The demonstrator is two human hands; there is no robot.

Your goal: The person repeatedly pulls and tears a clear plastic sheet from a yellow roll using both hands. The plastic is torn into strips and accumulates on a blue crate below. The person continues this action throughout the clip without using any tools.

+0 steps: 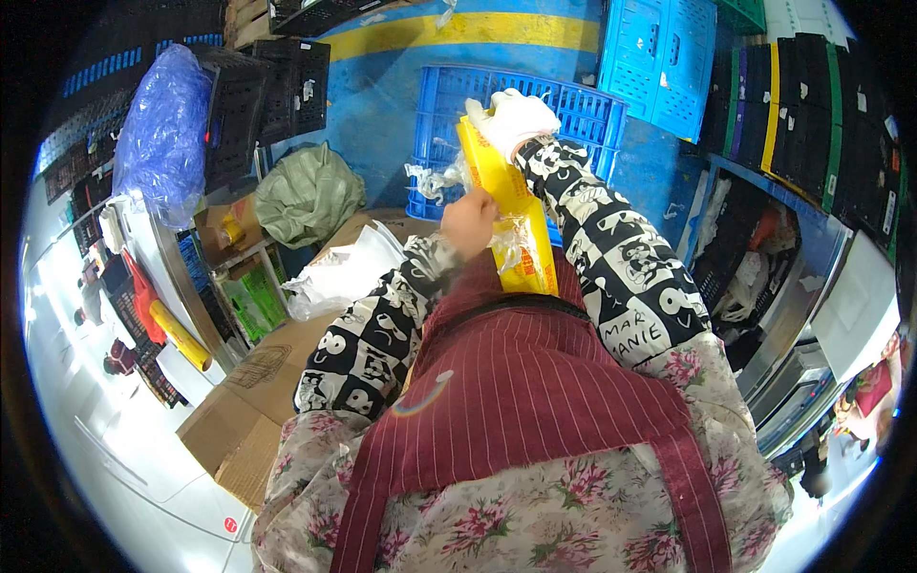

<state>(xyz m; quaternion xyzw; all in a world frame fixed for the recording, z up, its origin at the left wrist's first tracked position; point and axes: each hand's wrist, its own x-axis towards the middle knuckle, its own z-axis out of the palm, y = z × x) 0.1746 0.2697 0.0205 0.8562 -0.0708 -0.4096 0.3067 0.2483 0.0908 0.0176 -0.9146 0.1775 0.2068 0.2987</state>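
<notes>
A long yellow package (501, 175) with red printing slants from the blue crate towards my lap. My right hand (517, 118), in a white glove, grips its far end. Bare and slightly blurred, my left hand (469, 222) is curled against the package's left edge. Whether anything is between its fingers cannot be seen. Torn clear plastic film (437, 179) hangs off the left side of the package, and more crumpled film (510, 243) lies on its nearer part. Beneath the package and the gloved hand is a blue plastic crate (437, 107).
Left of me are a cardboard box (243, 401), white plastic bags (351, 268), a green-grey sack (311, 193) and a blue plastic bundle (165, 136). Light-blue crates (655, 64) stand ahead right. Black crates (802, 107) are stacked above a metal shelf (817, 236) at right.
</notes>
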